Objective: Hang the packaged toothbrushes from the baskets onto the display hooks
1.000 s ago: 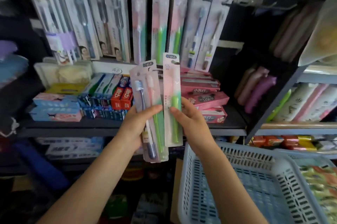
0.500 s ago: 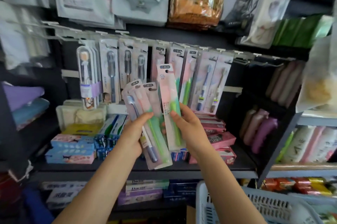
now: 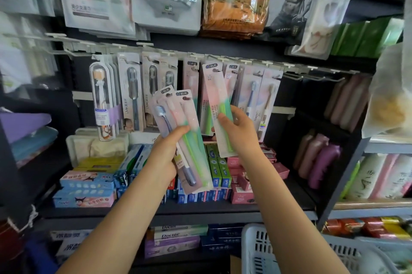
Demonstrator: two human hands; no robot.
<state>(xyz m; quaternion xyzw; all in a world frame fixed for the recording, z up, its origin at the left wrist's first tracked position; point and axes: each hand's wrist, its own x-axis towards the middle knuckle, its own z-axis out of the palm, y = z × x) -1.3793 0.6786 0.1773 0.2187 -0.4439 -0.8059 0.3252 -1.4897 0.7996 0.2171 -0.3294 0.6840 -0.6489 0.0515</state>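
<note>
Two packs (image 3: 185,139) left, one pack (image 3: 219,106) right.

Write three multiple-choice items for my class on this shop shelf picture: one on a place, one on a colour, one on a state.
1. Where is the white slotted plastic basket?
A. bottom right of the view, below the hands
B. on the top shelf
C. hanging from a hook

2. What colour is the handle of the toothbrush in the single flat pink-and-green pack held by the right hand?
A. red
B. green
C. black

3. What is the left hand doing?
A. resting open on the shelf
B. gripping a fanned bunch of packaged toothbrushes
C. reaching into the basket

Answers: 1 A, the basket shows at the lower right edge. 2 B, a bright green handle shows just above the thumb. 3 B, thumb and fingers close round several overlapping packs.
</note>
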